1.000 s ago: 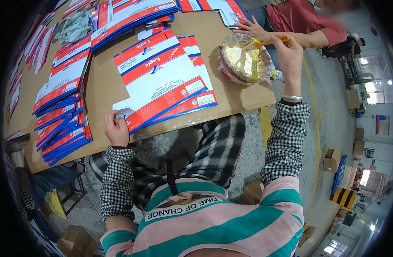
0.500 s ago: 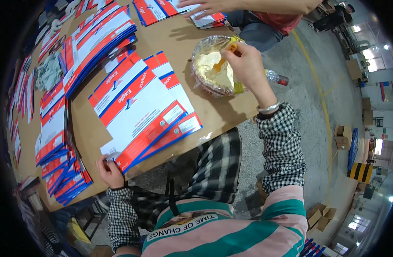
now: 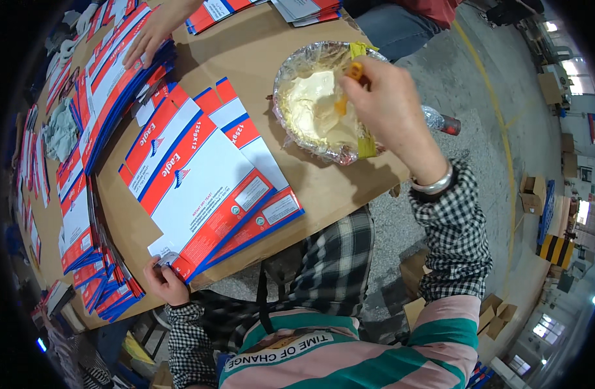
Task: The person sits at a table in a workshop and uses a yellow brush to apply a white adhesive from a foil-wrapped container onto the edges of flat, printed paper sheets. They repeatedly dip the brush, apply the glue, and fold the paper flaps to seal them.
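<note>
My right hand (image 3: 388, 107) is closed round an orange, stick-like tool (image 3: 354, 71), its yellowish lower end inside a plastic-lined bowl (image 3: 286, 123). Pale cream paste (image 3: 304, 110) coats the bowl's inside; the tool's tip is blurred, so its exact kind is unclear. At the table's near edge, my left hand (image 3: 168, 283) pinches the bottom corner of a flat printed carton (image 3: 203, 172) in white, red and blue. That carton lies at a slant over other similar flat cartons (image 3: 281, 211), which stick out along its right and upper sides.
A co-worker's hand (image 3: 145, 42) rests on a tall stack of flat cartons (image 3: 116, 97) at the left. More cartons (image 3: 106, 272) fan out at the near left, beside a grey cloth (image 3: 61, 133). A clear bottle (image 3: 443, 121) shows right of the bowl, past the brown tabletop (image 3: 245, 55).
My right hand has drawn the tool toward the bowl's right side. The co-worker's hand went from the far cartons to the left stack. My left hand stays on the carton corner.
</note>
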### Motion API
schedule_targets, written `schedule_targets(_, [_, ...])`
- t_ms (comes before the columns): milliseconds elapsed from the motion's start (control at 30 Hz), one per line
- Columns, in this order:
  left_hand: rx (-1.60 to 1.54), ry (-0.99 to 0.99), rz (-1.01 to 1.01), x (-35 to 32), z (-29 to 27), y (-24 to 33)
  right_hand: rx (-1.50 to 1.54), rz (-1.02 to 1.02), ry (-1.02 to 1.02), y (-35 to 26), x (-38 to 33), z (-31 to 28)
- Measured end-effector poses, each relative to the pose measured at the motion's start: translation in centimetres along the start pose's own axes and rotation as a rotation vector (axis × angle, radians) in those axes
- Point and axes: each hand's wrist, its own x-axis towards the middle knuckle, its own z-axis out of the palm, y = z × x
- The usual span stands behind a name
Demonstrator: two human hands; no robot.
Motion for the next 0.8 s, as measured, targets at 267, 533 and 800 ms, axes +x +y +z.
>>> schedule_targets(267, [-0.011,-0.014,-0.012,-0.1,0.0,-0.6,0.146,0.005,0.041,-0.9,0.3,1.3])
schedule_targets(533, [-0.034,-0.021,-0.067,-0.4,-0.3,-0.9,0.05,0.048,0.034,-0.8,0.8,-0.8])
schedule_targets(800, [-0.025,-0.018,0.017,0.2,0.2,0.2,-0.009,-0.052,-0.107,-1.0,1.6,2.1])
